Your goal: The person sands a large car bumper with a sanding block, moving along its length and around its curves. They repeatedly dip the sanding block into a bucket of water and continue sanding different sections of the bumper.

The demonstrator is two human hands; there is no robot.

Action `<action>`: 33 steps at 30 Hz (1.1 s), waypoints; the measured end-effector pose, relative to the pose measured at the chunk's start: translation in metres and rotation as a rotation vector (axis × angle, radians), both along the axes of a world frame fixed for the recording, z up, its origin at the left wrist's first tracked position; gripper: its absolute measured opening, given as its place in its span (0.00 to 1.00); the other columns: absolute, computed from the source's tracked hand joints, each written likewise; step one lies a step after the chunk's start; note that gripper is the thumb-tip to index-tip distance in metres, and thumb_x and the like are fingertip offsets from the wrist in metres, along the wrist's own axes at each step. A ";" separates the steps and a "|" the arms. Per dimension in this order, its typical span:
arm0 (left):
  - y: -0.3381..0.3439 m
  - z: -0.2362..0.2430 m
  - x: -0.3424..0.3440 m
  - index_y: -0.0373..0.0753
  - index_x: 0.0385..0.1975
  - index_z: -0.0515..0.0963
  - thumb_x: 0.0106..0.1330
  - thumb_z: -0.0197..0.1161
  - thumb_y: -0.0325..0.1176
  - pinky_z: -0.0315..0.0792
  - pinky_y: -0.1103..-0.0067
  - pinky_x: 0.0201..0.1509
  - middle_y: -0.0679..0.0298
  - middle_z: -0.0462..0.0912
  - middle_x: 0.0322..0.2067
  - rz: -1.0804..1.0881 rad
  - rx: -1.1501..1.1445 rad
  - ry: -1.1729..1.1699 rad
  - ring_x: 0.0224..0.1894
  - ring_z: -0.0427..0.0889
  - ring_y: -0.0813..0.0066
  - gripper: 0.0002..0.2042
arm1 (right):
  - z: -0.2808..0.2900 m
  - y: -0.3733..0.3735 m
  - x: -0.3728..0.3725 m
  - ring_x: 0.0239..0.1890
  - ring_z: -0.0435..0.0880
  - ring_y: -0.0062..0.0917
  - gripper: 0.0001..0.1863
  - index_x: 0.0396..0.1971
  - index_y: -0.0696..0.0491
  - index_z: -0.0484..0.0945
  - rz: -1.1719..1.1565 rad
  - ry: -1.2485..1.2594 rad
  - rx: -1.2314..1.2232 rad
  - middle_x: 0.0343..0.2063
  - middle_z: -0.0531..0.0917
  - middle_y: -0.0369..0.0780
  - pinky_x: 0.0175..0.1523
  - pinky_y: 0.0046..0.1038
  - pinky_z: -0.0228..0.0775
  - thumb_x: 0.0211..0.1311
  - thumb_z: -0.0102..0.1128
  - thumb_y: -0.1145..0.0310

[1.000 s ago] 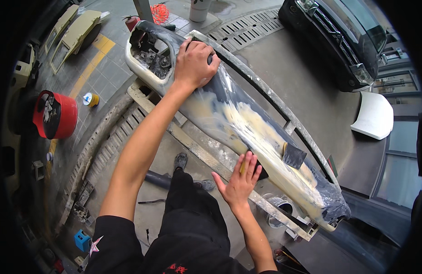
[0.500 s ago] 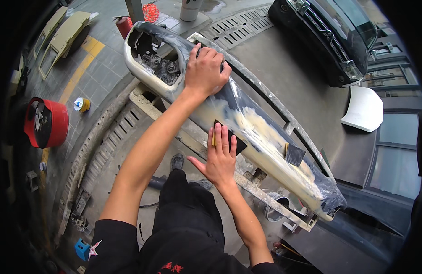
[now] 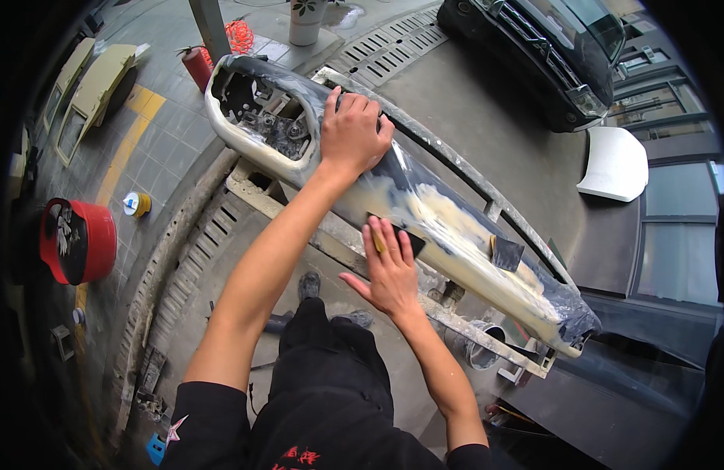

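A long car bumper (image 3: 456, 235) lies diagonally on a grimy metal stand (image 3: 479, 356), patched with cream and white filler over dark grey. My left hand (image 3: 354, 129) curls over its upper edge near the open lamp cutout, with a dark shape partly hidden beneath the fingers. My right hand (image 3: 389, 270) lies with outstretched fingers on a black sheet or pad (image 3: 413, 244) with a yellow strip, against the bumper's lower side; the thumb sticks out. A separate dark folded sheet (image 3: 507, 254) rests farther right on the filler.
A black car (image 3: 534, 55) stands upper right, a white panel (image 3: 612, 164) below it. At left are cream doors (image 3: 88, 102), a red tub (image 3: 95, 243) and a small yellow can (image 3: 139, 204). A post (image 3: 209, 23), fire extinguisher (image 3: 197, 69) and floor grating (image 3: 385, 43) are behind.
Since one second ago my right hand has moved up and left along the bumper with the black pad. My left hand stays on the upper edge; the view has shifted slightly.
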State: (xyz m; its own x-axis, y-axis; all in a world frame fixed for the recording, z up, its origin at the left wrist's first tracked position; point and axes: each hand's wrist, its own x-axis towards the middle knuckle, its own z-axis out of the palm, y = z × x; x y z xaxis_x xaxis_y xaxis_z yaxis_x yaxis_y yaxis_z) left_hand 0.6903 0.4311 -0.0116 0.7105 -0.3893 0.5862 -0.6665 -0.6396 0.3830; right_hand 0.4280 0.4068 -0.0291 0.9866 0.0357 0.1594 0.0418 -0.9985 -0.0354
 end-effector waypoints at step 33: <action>0.002 -0.002 0.001 0.42 0.33 0.84 0.64 0.59 0.42 0.59 0.61 0.77 0.63 0.85 0.38 -0.003 -0.026 -0.033 0.51 0.82 0.67 0.12 | -0.020 0.001 -0.024 0.83 0.46 0.47 0.57 0.77 0.65 0.55 -0.041 -0.007 -0.085 0.80 0.52 0.53 0.82 0.52 0.31 0.64 0.62 0.34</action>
State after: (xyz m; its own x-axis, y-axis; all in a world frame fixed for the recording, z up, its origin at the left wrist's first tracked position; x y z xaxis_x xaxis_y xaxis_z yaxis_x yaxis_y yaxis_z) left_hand 0.6913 0.4329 -0.0133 0.6891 -0.3758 0.6196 -0.6812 -0.6274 0.3771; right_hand 0.4035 0.4082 -0.0493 0.9863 0.0088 0.1648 0.0006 -0.9988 0.0492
